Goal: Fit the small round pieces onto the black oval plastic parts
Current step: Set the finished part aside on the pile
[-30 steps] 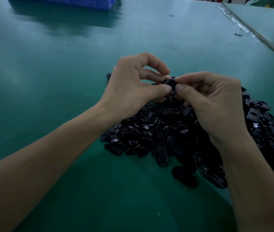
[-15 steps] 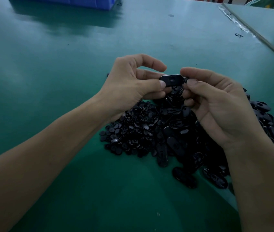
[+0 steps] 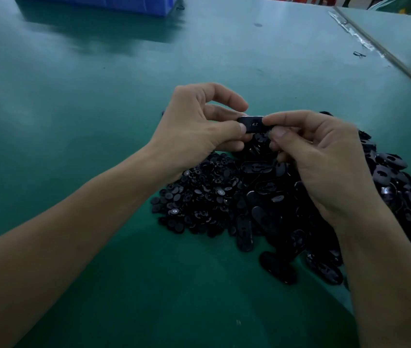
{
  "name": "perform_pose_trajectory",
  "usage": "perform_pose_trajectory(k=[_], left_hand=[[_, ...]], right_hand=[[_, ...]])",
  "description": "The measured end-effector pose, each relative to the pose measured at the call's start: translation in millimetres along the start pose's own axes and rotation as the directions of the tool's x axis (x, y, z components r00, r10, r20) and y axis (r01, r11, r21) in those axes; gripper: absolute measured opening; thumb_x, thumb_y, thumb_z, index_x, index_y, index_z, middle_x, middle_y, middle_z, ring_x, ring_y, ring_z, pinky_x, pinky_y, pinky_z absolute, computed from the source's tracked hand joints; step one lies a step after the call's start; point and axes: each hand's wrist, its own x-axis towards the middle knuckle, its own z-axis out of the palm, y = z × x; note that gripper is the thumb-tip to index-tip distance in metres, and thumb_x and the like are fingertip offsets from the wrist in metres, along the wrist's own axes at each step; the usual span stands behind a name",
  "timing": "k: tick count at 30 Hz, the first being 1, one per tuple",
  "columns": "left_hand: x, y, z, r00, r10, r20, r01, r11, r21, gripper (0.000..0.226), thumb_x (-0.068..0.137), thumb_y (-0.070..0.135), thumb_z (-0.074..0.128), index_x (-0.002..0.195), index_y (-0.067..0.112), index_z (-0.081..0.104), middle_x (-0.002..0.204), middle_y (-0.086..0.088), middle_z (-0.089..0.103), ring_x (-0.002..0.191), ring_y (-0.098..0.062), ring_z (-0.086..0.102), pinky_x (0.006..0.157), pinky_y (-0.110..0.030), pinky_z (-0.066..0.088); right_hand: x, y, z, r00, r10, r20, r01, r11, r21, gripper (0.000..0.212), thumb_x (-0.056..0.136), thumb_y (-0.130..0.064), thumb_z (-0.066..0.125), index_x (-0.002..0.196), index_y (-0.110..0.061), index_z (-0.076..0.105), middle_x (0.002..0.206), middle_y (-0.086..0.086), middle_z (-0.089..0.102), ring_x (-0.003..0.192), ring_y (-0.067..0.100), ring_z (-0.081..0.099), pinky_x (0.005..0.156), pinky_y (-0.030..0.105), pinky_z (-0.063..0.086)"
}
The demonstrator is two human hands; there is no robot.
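Above the round pieces [image 3: 199,194] on the counter [image 3: 99,96], our left hand [image 3: 199,129] and right hand [image 3: 325,167] each pinch one end of an oval part [image 3: 253,124]. We should keep it level and press a piece squarely in.

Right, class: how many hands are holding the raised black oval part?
2. The left hand pinches the left end of the oval part, the right hand the right end.
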Motion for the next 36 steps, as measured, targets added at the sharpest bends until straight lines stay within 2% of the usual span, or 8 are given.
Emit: perform_pose_trajectory(k=[4,8,12,17,23,28,33,36], left_hand=[[-2,1,2,0.999,0.051,-0.005,-0.051,0.995,0.081,0.026,0.081,-0.014,0.068,0.085,0.011,0.065,0.078,-0.009,0.073,0.070,-0.024,0.075,0.060,-0.026,0.059],[-2,0,4,0.995,0.095,-0.011,-0.092,0.983,0.157,0.027,0.078,-0.012,0.070,0.082,0.015,0.067,0.078,-0.008,0.074,0.068,-0.026,0.074,0.060,-0.027,0.058],[-3,-1,4,0.991,0.134,0.000,-0.131,0.968,0.216,0.026,0.076,-0.005,0.072,0.081,0.020,0.068,0.078,-0.006,0.075,0.065,-0.024,0.074,0.058,-0.026,0.058],[-3,-2,4,0.990,0.139,0.007,-0.137,0.965,0.223,0.027,0.076,-0.006,0.072,0.082,0.019,0.068,0.080,-0.005,0.075,0.065,-0.022,0.074,0.057,-0.027,0.059],[-2,-3,3,0.987,0.156,0.028,-0.159,0.959,0.235,0.027,0.076,-0.007,0.071,0.082,0.020,0.069,0.080,-0.005,0.075,0.060,-0.020,0.073,0.057,-0.025,0.058],[-1,-7,2,0.984,0.169,0.060,-0.179,0.949,0.261,0.027,0.076,-0.007,0.071,0.085,0.019,0.069,0.078,-0.003,0.075,0.065,-0.031,0.072,0.058,-0.030,0.059],[-2,-10,3,0.974,0.217,0.068,-0.227,0.918,0.326,0.031,0.074,-0.005,0.067,0.086,0.024,0.069,0.078,-0.001,0.074,0.060,-0.023,0.072,0.060,-0.041,0.062],[-3,-11,5,0.968,0.241,0.075,-0.252,0.902,0.351,0.031,0.073,-0.001,0.065,0.086,0.026,0.069,0.075,0.005,0.074,0.062,-0.015,0.072,0.060,-0.035,0.062]], right_hand=[[-1,-2,3,0.996,-0.086,-0.032,0.081,0.989,-0.127,0.028,0.092,-0.009,0.066,0.097,-0.036,0.072,0.071,-0.014,0.070,0.070,0.005,0.067,0.066,0.019,0.051],[-2,-3,5,0.994,-0.073,-0.081,0.059,0.985,-0.160,0.018,0.083,-0.018,0.071,0.089,-0.033,0.062,0.076,-0.012,0.074,0.072,0.013,0.072,0.067,0.039,0.059],[-3,-4,6,0.994,-0.064,-0.089,0.047,0.981,-0.188,0.017,0.078,-0.024,0.072,0.083,-0.034,0.058,0.076,-0.009,0.074,0.070,0.016,0.072,0.066,0.048,0.059],[-3,-4,5,0.994,-0.070,-0.082,0.053,0.980,-0.194,0.024,0.076,-0.025,0.072,0.077,-0.038,0.052,0.076,-0.007,0.074,0.070,0.017,0.071,0.072,0.051,0.059],[-3,-3,6,0.995,-0.074,-0.072,0.055,0.971,-0.231,0.023,0.076,-0.024,0.072,0.078,-0.032,0.051,0.078,-0.003,0.074,0.072,0.016,0.072,0.073,0.049,0.059],[-4,-3,8,0.989,-0.126,-0.081,0.091,0.933,-0.348,0.026,0.080,-0.022,0.073,0.076,-0.032,0.049,0.078,-0.002,0.072,0.068,0.018,0.068,0.066,0.046,0.057],[-5,-4,12,0.980,-0.172,-0.097,0.111,0.886,-0.450,0.029,0.080,-0.018,0.073,0.070,-0.029,0.048,0.073,-0.003,0.069,0.067,0.017,0.065,0.063,0.042,0.054],[-5,-4,13,0.982,-0.160,-0.101,0.099,0.891,-0.444,0.028,0.079,-0.019,0.073,0.069,-0.028,0.049,0.072,-0.001,0.069,0.065,0.020,0.065,0.062,0.042,0.053]])
